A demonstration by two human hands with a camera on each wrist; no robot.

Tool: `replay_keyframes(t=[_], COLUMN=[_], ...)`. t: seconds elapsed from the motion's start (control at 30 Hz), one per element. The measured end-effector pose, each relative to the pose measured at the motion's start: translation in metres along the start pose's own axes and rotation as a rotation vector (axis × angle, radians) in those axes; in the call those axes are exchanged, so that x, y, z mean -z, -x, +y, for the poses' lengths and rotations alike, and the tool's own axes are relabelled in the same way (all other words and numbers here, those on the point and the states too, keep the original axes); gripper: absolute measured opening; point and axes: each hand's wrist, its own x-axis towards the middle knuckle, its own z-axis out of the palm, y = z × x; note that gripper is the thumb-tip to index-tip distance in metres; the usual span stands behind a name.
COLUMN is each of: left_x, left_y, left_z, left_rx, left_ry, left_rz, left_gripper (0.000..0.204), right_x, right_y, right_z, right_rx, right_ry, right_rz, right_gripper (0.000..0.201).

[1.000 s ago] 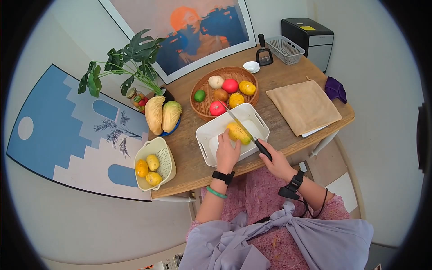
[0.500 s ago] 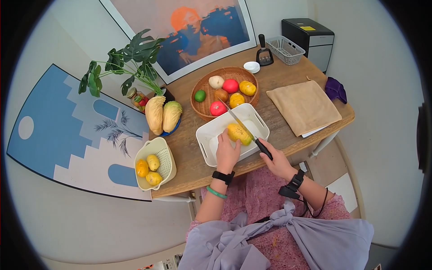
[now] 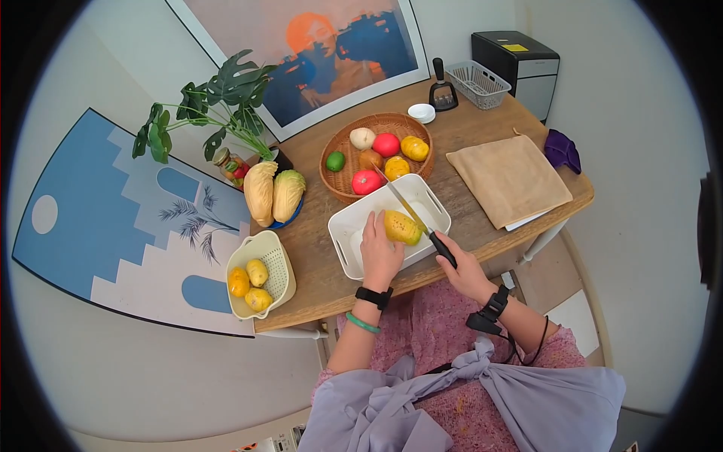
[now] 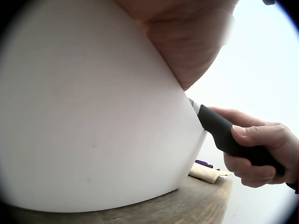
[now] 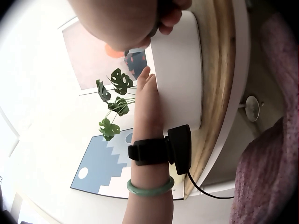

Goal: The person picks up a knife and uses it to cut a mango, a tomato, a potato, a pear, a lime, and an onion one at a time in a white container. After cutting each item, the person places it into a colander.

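Observation:
In the head view, a speckled yellow mango (image 3: 403, 227), green at its near end, is over the white bin (image 3: 348, 239). My left hand (image 3: 382, 252) holds its left side, thumb toward me, with some fingers hidden behind the fruit. My right hand (image 3: 465, 273) grips the black handle of a knife (image 3: 442, 248). Its blade slants away to the far left, along the mango's right side, the tip over the bin's far rim. In the left wrist view, the right hand (image 4: 261, 149) has its fingers wrapped round the handle, the thumb along it.
A wicker basket (image 3: 329, 179) of mixed fruit and vegetables stands just behind the bin. To the left are a cream basket (image 3: 280, 280) with yellow mangoes and two cabbages (image 3: 273, 194) on a blue plate. A folded tan cloth (image 3: 508, 177) lies at the right.
The mango has turned and shifted slightly right, showing more of its green side. My left fingers have moved up and back to its left side. The knife has shifted slightly right.

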Motion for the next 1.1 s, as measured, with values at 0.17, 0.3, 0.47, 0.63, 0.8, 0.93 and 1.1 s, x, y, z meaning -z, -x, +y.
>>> replay_keyframes(t=[0.17, 0.3, 0.47, 0.63, 0.8, 0.93, 1.1], left_x=[-0.004, 0.001, 0.002, 0.0, -0.002, -0.002, -0.002], left_y=[0.0, 0.004, 0.004, 0.005, 0.005, 0.004, 0.003], left_z=[-0.004, 0.006, 0.007, 0.006, 0.006, 0.005, 0.006], left_rx=[-0.03, 0.06, 0.117, 0.119, 0.139, 0.152, 0.171], left_ry=[-0.023, -0.093, -0.114, -0.127, -0.143, -0.186, -0.187], left_rz=[-0.053, -0.043, 0.001, 0.022, 0.019, 0.036, 0.031], left_gripper=[0.065, 0.059, 0.052, 0.048, 0.042, 0.033, 0.026], right_x=[0.0, 0.002, -0.005, -0.004, -0.001, -0.007, -0.007], right_y=[0.002, 0.005, 0.004, 0.003, 0.003, 0.003, 0.003], right_z=[-0.001, -0.004, 0.0, 0.0, -0.003, -0.001, -0.002], right_rx=[-0.043, -0.018, 0.108, 0.029, -0.001, 0.061, 0.044], right_ry=[-0.021, -0.005, -0.005, -0.029, -0.004, 0.001, -0.005], right_rz=[-0.017, 0.003, 0.098, 0.059, 0.049, 0.096, 0.08], right_gripper=[0.051, 0.051, 0.052, 0.052, 0.051, 0.051, 0.052])
